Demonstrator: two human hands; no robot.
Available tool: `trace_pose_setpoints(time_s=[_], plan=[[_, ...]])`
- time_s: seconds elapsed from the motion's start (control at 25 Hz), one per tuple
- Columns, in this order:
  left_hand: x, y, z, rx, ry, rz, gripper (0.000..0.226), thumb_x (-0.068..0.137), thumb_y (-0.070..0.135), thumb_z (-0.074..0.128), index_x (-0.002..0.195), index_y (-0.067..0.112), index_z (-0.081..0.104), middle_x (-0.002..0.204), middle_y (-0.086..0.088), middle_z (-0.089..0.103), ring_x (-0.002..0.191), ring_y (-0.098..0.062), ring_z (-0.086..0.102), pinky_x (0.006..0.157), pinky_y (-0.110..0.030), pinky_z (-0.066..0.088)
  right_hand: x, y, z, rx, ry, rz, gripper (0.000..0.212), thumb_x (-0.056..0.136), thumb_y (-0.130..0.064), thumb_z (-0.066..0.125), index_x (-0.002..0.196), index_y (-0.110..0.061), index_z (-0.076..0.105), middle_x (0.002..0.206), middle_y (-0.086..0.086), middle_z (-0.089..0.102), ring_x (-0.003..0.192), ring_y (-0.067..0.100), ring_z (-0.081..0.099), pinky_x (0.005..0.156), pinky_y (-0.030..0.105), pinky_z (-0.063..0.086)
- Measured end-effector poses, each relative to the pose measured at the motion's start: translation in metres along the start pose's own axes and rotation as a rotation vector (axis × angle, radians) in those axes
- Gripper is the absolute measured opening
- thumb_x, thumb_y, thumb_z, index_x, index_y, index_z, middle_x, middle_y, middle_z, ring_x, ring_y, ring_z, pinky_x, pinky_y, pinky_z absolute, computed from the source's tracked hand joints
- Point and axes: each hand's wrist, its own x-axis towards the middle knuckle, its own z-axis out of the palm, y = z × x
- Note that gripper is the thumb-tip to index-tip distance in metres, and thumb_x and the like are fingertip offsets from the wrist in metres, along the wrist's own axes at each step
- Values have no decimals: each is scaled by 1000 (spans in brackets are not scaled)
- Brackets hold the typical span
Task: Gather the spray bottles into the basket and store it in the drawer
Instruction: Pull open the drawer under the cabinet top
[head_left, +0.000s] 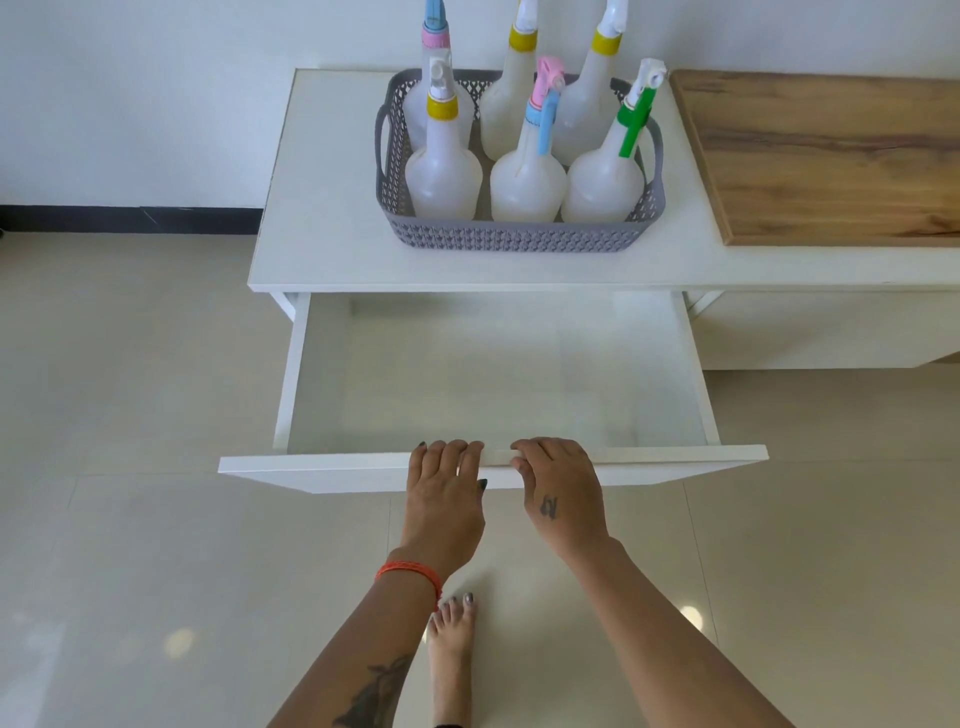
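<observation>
A grey perforated basket (511, 240) stands on the white cabinet top (322, 228). Several translucent spray bottles stand upright inside it, among them one with a yellow collar (443, 176), one with a blue and pink trigger (527, 182) and one with a green trigger (602, 182). Below, the white drawer (332, 470) is pulled far out and its inside is bare. My left hand (444, 491) and my right hand (558, 486) lie side by side on the top edge of the drawer's front panel, fingers curled over it.
A wooden board (831, 156) lies on the cabinet top right of the basket. A shut drawer front (831, 327) sits to the right of the pulled-out one. My bare foot (449, 660) stands on the tiled floor under my arms. A white wall rises behind the cabinet.
</observation>
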Motion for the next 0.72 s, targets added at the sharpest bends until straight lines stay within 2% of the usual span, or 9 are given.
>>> trace_pose_setpoints(time_s=[0.28,0.52,0.72], plan=[[-44,7,10,1,7,0,46,97,29,34,141,17,32,142,-1,42,133,-21,32,116,-34,7,-45,-7,-8,7,-46,24,12,81,-5,66,92,-6,71,83,7,73,79,32,65,78,36,52],[-75,11,20,1,13,-20,45,97,30,33,141,19,33,141,0,43,132,-19,33,116,-33,6,-76,-16,-16,4,-47,15,10,78,-2,69,87,-5,71,78,7,73,74,31,66,77,35,53],[-97,12,27,-12,14,-24,43,97,29,35,139,19,36,139,1,45,131,-19,34,116,-33,9,-99,-20,-17,11,-101,47,12,85,-5,61,94,-4,70,86,9,72,83,33,64,82,38,50]])
